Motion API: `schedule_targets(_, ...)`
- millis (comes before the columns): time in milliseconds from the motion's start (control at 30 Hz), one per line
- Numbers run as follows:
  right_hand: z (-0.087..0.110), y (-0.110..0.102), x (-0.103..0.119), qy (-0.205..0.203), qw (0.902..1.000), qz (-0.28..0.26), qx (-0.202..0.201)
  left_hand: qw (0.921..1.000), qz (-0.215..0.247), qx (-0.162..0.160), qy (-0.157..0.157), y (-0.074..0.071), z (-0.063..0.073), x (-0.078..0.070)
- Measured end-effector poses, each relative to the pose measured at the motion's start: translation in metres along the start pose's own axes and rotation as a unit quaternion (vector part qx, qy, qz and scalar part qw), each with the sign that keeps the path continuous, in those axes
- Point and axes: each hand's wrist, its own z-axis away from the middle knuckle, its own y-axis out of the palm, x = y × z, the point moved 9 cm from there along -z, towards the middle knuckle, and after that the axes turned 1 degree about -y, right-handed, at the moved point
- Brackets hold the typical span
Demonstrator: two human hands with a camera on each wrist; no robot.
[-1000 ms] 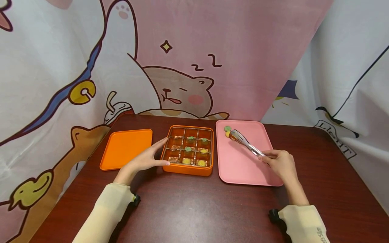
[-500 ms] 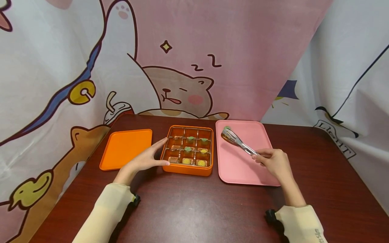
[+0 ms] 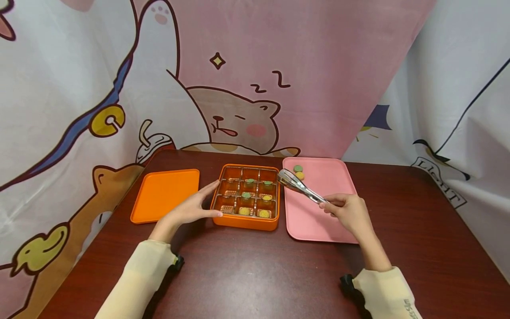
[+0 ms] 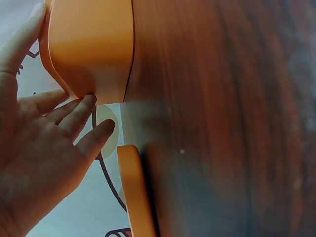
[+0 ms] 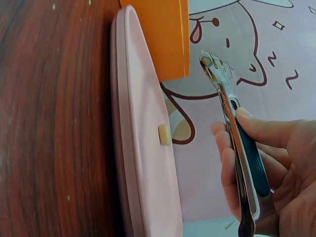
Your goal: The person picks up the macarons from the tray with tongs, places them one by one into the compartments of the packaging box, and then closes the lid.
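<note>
My right hand (image 3: 347,212) grips metal tongs (image 3: 300,188) between thumb and fingers. Their tips hover at the gap between the pink tray (image 3: 314,221) and the orange box (image 3: 245,223); I cannot tell whether anything is pinched in them. The box's clear insert has several compartments, some with green pieces (image 3: 246,195) and yellow pieces (image 3: 264,213) like small round cookies. Fingers extended, my left hand (image 3: 191,208) touches the box's left side, thumb near the front corner. In the left wrist view, that hand (image 4: 47,133) lies against the box wall (image 4: 91,44).
An orange lid (image 3: 165,197) lies flat on the dark wooden table (image 3: 255,274), left of the box. At the tray's far left corner sit a green round piece (image 3: 298,169) and a yellow round piece (image 3: 299,176). A printed cloth (image 3: 311,88) hangs behind.
My right hand has carried the tongs left, from over the tray's round pieces to the box's right edge. Both pieces show again on the tray. The left hand has stayed put.
</note>
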Motion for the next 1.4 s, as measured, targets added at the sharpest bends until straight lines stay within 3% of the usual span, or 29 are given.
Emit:
schedule_targets(667, 0.002, 0.029, 0.028, -0.012, 0.9985, -0.045, 0.028, 1.0, -0.006, -0.004, 0.003, -0.001, -0.001, -0.001)
schedule_targets(1400, 0.005, 0.056, 0.059, -0.055, 0.9957, -0.042, 0.062, 1.0, -0.003, -0.001, 0.003, 0.0, -0.001, -0.001)
